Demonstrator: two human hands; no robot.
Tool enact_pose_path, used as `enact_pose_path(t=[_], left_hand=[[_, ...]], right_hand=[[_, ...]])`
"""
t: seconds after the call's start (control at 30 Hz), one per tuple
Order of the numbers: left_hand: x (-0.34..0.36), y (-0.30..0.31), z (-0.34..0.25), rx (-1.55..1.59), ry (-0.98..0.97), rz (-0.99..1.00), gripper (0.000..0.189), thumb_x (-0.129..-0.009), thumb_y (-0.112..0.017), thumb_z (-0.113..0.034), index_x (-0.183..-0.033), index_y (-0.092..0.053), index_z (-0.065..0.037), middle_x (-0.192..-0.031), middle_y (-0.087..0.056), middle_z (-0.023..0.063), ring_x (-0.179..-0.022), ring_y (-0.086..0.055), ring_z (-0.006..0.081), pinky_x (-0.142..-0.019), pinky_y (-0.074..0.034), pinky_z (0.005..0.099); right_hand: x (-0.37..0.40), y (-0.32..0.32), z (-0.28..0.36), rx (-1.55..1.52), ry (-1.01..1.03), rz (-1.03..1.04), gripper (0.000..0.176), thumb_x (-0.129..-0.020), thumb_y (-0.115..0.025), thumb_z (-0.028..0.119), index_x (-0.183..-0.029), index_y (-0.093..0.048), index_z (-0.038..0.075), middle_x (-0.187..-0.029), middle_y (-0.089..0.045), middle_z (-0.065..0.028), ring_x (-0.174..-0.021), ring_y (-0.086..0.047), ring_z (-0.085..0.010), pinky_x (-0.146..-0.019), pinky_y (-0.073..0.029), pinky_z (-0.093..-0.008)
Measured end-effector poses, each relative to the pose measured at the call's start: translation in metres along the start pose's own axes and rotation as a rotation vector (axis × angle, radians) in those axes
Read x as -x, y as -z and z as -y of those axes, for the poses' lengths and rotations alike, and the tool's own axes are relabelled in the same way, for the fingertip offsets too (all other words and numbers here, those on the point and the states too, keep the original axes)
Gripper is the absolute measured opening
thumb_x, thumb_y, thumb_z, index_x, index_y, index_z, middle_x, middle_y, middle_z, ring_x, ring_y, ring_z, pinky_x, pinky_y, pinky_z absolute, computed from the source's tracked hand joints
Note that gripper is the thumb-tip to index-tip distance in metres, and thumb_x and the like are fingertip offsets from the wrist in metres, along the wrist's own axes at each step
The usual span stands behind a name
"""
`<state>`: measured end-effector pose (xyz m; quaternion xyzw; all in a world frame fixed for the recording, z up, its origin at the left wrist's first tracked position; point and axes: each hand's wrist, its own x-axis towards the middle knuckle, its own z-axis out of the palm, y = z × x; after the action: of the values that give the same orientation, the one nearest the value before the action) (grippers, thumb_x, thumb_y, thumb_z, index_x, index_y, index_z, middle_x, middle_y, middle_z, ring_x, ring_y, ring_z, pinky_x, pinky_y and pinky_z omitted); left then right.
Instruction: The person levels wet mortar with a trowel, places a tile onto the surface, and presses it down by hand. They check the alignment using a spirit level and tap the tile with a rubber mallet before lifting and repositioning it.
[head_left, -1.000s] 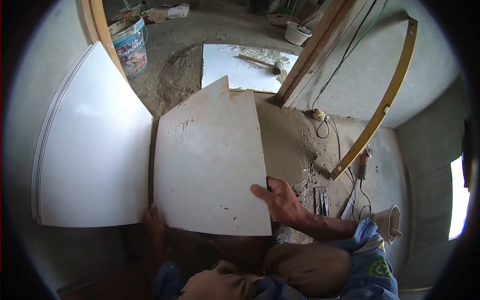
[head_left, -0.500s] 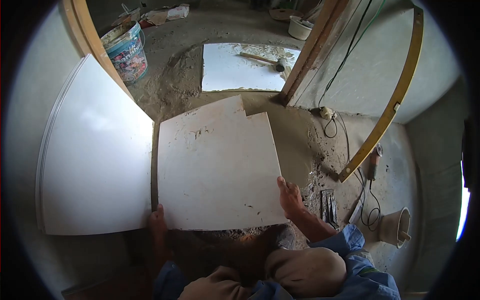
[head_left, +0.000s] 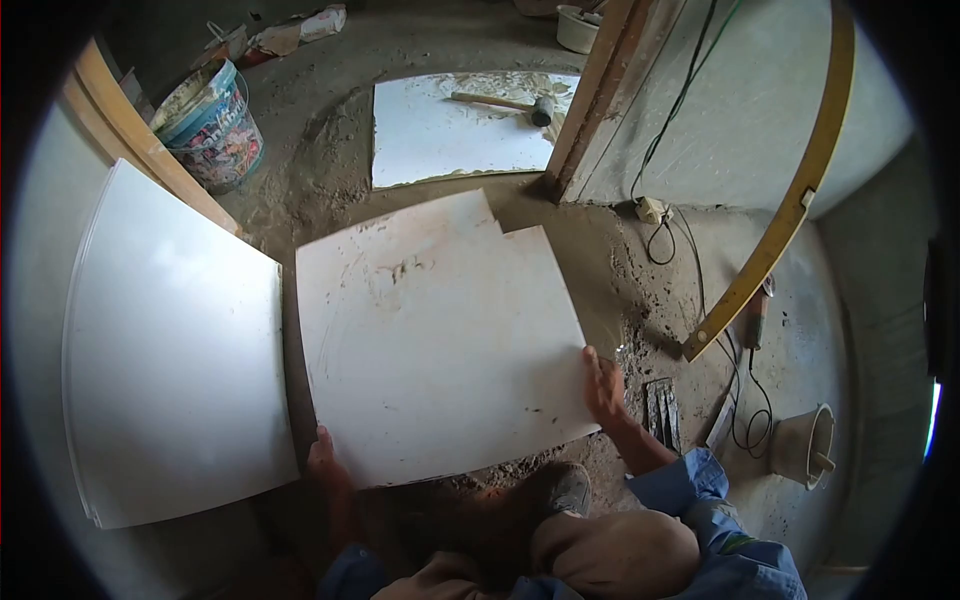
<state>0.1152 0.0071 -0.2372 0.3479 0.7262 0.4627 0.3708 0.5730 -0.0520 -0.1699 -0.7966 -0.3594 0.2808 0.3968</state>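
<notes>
A large white tile [head_left: 440, 350] with a notch cut in its far right corner is held between my two hands, its face smudged with mortar. My left hand [head_left: 325, 462] grips its near left corner, and my right hand [head_left: 604, 388] holds its right edge. Beyond it, another white tile [head_left: 450, 150] lies on the floor with a mallet [head_left: 541, 110] on its mortar-smeared top. To the left, a stack of white tiles [head_left: 180, 360] leans against the wall.
A mortar-streaked bucket [head_left: 215, 130] stands at the far left by the door frame [head_left: 150, 145]. On the right are a long yellow level [head_left: 790, 220], an angle grinder [head_left: 758, 315], cables, a notched trowel [head_left: 661, 412] and a small bucket [head_left: 800, 448].
The held tile has turned slightly and come a little nearer, its right edge shifting right with my right hand. The camera view has also shifted a little.
</notes>
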Motion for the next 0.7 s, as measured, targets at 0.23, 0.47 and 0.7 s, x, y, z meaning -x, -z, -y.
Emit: enact_pose_path(t=[0.23, 0.47, 0.7], left_hand=[[0.016, -0.072, -0.055, -0.197, -0.211, 0.095, 0.054, -0.101, -0.058, -0.044, -0.071, -0.048, 0.0, -0.066, -0.043, 0.0023, -0.065, -0.038, 0.0138, -0.061, -0.035, 0.0346], [0.007, -0.121, -0.063, -0.195, -0.257, 0.144, 0.055, -0.101, -0.057, -0.044, -0.072, -0.049, 0.002, -0.066, -0.042, 0.0041, -0.065, -0.038, 0.016, -0.062, -0.036, 0.036], [0.012, -0.136, -0.06, -0.16, -0.194, 0.087, 0.057, -0.103, -0.053, -0.045, -0.073, -0.05, 0.004, -0.066, -0.044, 0.0065, -0.066, -0.04, 0.0183, -0.064, -0.037, 0.0376]], right_hand=[[-0.079, 0.031, -0.036, 0.345, -0.084, -0.137, 0.074, -0.101, -0.037, 0.061, -0.082, -0.066, -0.004, -0.073, -0.061, -0.0275, -0.07, -0.061, -0.045, -0.067, -0.047, -0.0496], [-0.117, 0.044, -0.063, 0.293, -0.195, -0.086, 0.069, -0.097, -0.046, 0.062, -0.089, -0.07, -0.003, -0.08, -0.065, -0.029, -0.081, -0.065, -0.046, -0.077, -0.049, -0.051], [-0.127, 0.044, -0.065, 0.278, -0.23, -0.043, 0.071, -0.097, -0.045, 0.062, -0.089, -0.07, -0.004, -0.08, -0.065, -0.0297, -0.081, -0.065, -0.0469, -0.078, -0.049, -0.0504]])
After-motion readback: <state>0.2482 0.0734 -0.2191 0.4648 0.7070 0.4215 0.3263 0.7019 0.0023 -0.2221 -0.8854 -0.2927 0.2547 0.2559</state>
